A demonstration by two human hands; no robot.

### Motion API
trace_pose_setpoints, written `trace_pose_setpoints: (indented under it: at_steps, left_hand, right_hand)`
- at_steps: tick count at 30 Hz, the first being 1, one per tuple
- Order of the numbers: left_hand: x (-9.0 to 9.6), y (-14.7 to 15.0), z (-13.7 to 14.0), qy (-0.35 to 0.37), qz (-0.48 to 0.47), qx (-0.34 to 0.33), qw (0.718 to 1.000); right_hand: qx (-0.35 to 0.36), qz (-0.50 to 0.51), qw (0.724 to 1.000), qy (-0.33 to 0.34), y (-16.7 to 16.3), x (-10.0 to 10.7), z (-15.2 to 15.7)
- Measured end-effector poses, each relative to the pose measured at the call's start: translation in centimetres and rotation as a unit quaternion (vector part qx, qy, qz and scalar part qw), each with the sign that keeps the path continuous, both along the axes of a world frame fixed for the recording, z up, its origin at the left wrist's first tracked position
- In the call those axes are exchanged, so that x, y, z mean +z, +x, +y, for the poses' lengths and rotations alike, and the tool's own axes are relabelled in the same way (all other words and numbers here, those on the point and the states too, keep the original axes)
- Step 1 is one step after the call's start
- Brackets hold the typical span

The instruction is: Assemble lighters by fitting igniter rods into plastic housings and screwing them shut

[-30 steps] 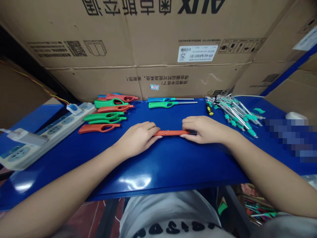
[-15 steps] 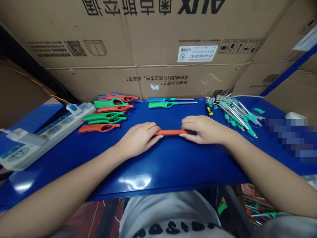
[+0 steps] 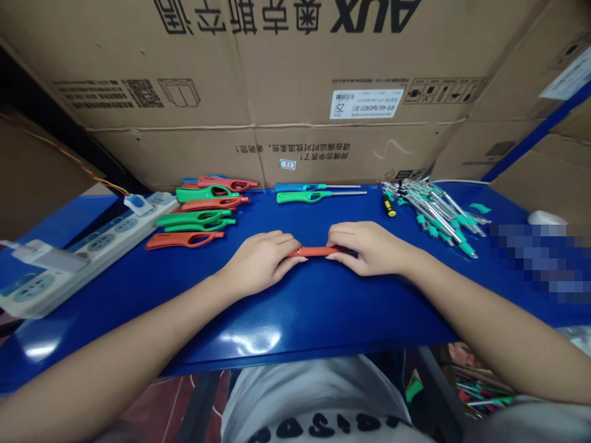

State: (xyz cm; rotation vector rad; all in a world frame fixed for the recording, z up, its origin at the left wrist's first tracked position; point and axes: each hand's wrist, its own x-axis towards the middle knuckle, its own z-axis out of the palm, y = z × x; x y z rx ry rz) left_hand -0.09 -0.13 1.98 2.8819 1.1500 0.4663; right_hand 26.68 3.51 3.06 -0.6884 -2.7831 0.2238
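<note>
Step in hand, as we judge it: two-handed work on one orange handle, held in front of the person over the middle of the blue table. We note the left hand pinching its left end between thumb and fingers; the right hand grips the other end, around a dark part (joined on or separate, we cannot tell).

Long axis runs left to right, roughly parallel to the table's front edge; dark part toward the right. We see it narrow side up, trigger loop not visible.

Next move, we judge, calls for firm, opposed grips in line with that axis. Beyond the hands lies a green lighter, its metal rod pointing right.
</note>
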Motion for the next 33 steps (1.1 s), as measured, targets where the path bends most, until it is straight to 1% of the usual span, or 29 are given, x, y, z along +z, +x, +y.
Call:
trace_pose_setpoints:
  at_steps: [2, 5, 9, 12, 15, 17, 19, 21, 24, 29, 33]
  left_hand:
    - [-0.1, 0.0, -0.1, -0.013, -0.017, 0.005, 1.0]
    - [-0.3, -0.1, -0.1, -0.033, -0.054, 0.012, 0.998]
    - [-0.4, -0.2, 0.0, -0.005, -0.049, 0.028, 0.998]
    - [-0.3, -0.3, -0.1, 0.014, -0.036, 0.025, 0.999]
    - [-0.2, -0.3, -0.4, 0.017, -0.038, 0.004, 0.999]
    - [-0.1, -0.3, -0.4, 0.021, -0.037, -0.002, 0.999]
    - [-0.1, -0.2, -0.4, 0.028, -0.028, 0.002, 0.999]
    - [-0.2, -0.2, -0.4, 0.036, -0.021, 0.004, 0.999]
    - [-0.3, -0.1, -0.4, 0.04, -0.021, -0.002, 0.999]
    - [-0.1, 0.1, -0.5, 0.024, -0.016, -0.002, 1.0]
    - [-0.1, -0.1, -0.3, 0.053, -0.004, 0.006, 0.999]
  right_hand:
    - [-0.016, 0.001, 1.0, 0.004, -0.1, 0.2, -0.2]
    - [-0.05, 0.008, 0.998, -0.026, 0.1, 0.3, 0.0]
    - [-0.083, 0.011, 0.994, -0.066, 0.6, 0.2, 0.7]
    - [-0.066, 0.017, 0.994, -0.084, 0.7, 0.0, 1.0]
    - [-0.027, 0.05, 0.993, -0.101, 0.6, 0.0, 0.9]
    - [0.002, 0.078, 0.993, -0.091, 0.4, -0.1, 0.6]
    - [0.024, 0.099, 0.993, -0.061, 0.2, -0.4, 0.5]
    - [0.039, 0.111, 0.993, -0.03, -0.2, -0.8, 0.3]
    - [0.05, 0.135, 0.989, -0.008, -0.7, -1.4, 0.0]
    - [0.039, 0.176, 0.984, -0.001, -1.2, -1.7, -0.4]
    - [0.039, 0.146, 0.988, -0.02, -0.9, -1.2, 0.0]
